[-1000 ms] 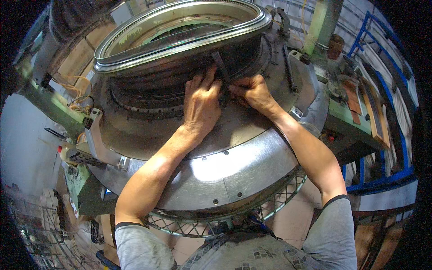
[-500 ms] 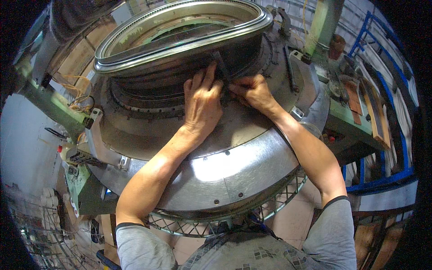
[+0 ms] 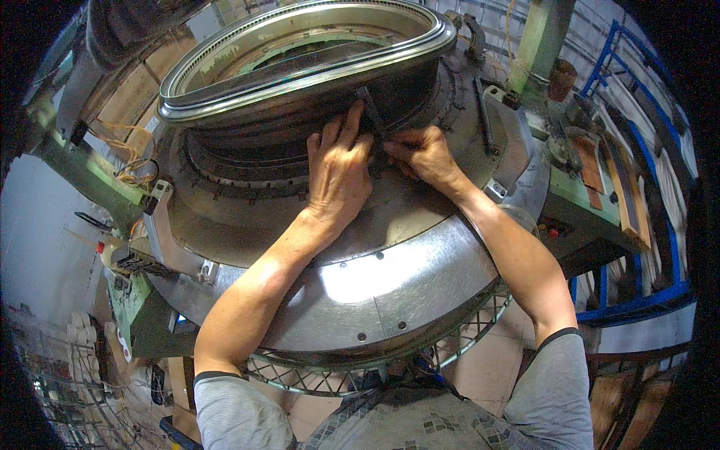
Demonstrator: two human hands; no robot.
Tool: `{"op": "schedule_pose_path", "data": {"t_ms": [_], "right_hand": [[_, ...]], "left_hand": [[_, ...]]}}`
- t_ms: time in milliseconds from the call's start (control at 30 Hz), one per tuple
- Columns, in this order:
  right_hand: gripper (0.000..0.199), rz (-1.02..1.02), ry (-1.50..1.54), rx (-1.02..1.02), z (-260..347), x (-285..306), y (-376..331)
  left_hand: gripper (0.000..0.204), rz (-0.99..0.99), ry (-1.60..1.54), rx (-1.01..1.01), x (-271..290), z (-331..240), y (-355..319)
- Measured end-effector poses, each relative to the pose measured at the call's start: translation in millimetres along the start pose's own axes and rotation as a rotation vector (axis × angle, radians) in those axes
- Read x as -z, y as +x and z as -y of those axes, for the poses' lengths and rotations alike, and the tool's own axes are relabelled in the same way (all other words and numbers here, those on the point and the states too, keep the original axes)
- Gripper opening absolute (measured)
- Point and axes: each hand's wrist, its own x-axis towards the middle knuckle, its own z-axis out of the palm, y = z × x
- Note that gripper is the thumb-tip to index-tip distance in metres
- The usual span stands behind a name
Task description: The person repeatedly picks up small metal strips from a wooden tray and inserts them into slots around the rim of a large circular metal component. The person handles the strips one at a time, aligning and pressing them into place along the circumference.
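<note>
A narrow dark strip (image 3: 371, 111) slants against the cylinder's dark side (image 3: 259, 127), below a shiny rim (image 3: 300, 84). At its lower end, the right hand (image 3: 426, 156) bunches its fingers; the left hand (image 3: 337, 171) reaches beside it, fingers extended. Whether either grips it, I cannot tell. A polished metal ring (image 3: 435, 262) curves nearer the person.

Metal plate (image 3: 367, 281), front: can be crossed between the forearms (image 3: 274, 274). Upward path from left hand (image 3: 337, 172): blocked by steel rim (image 3: 307, 84). Right side: obstructed by black bar (image 3: 482, 116).
</note>
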Motion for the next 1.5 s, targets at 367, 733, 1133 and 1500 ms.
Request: {"op": "schedule_pose_path", "data": {"t_ms": [367,733,1133,1500], "right_hand": [[0.017,-0.002,0.007,-0.003,-0.4,-0.8,-0.5],[0.015,-0.010,-0.001,-0.015,-1.1,-1.3,0.3],[0.021,-0.016,-0.077,-0.017,-3.9,-0.5,1.2],[0.023,-0.039,-0.056,-0.026,-1.4,-1.5,0.8]], "left_hand": [[0.033,0.028,0.024,-0.003,1.5,0.7,1.2],[0.029,0.063,0.054,-0.011,4.0,1.2,2.9],[0.034,0.173,0.062,0.012,8.8,1.4,4.6],[0.028,0.086,0.065,-0.011,5.5,1.6,5.1]]}}
